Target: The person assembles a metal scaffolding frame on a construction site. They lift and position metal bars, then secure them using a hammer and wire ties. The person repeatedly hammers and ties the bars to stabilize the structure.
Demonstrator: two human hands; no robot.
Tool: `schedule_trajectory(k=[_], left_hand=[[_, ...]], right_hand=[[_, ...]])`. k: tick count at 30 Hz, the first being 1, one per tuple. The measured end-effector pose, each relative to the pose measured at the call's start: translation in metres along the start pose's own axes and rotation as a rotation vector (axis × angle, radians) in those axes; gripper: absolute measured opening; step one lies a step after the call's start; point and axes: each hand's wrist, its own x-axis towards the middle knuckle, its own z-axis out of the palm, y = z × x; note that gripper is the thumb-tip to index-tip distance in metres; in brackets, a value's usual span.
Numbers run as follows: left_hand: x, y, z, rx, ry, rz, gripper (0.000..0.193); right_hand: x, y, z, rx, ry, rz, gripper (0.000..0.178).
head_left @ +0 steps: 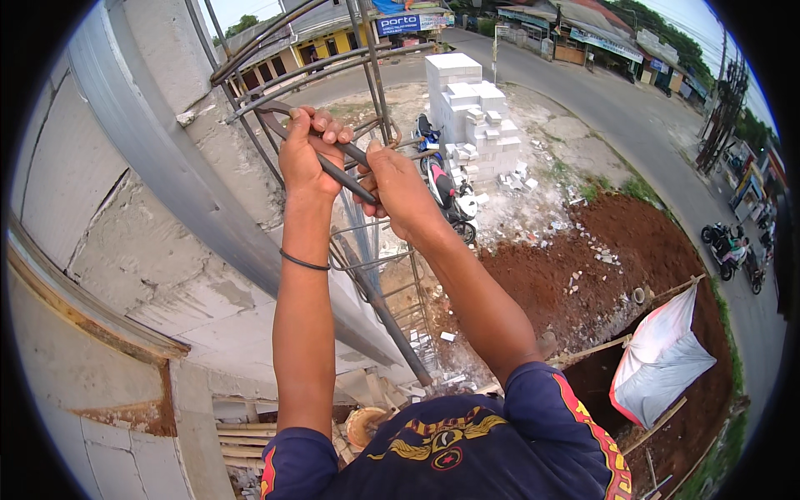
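Note:
Both my hands are raised at the steel rebar cage [371, 71] beside the block wall. A pair of dark long-handled pincers [337, 172] is between them, its head up against the bars. My left hand [312, 150] is wrapped round the pincers close to the head. My right hand [398, 185] is closed on the handles nearer their ends. The jaws lie among the rods at upper left, and whether they bite on a wire is too small to tell. A thin black band circles my left wrist.
A grey metal channel [167, 158] runs down the block wall [200, 275] at my left. Far below are parked motorbikes [446, 187], a stack of white blocks [471, 117], red soil [533, 287], a hung white sheet [662, 358] and a curving road [617, 117]. Bamboo poles [246, 442] lie beneath me.

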Motion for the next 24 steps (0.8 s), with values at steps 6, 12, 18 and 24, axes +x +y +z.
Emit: schedule_trajectory(k=[6,12,18,24], left_hand=[[0.003,0.004,0.001,-0.058,-0.021,-0.024,0.022],[0.009,-0.005,0.009,-0.079,0.046,0.056,0.024],[0.007,-0.012,0.016,-0.045,0.078,0.083,0.025],[-0.023,0.014,-0.002,0.172,0.072,0.038,0.05]], right_hand=[[-0.023,0.017,0.033,-1.028,0.513,-0.798,0.047],[-0.006,0.005,0.002,-1.275,0.439,-1.001,0.046],[-0.001,0.001,-0.008,-1.335,0.403,-1.021,0.047],[-0.014,0.014,0.02,-0.81,0.146,-0.593,0.033]])
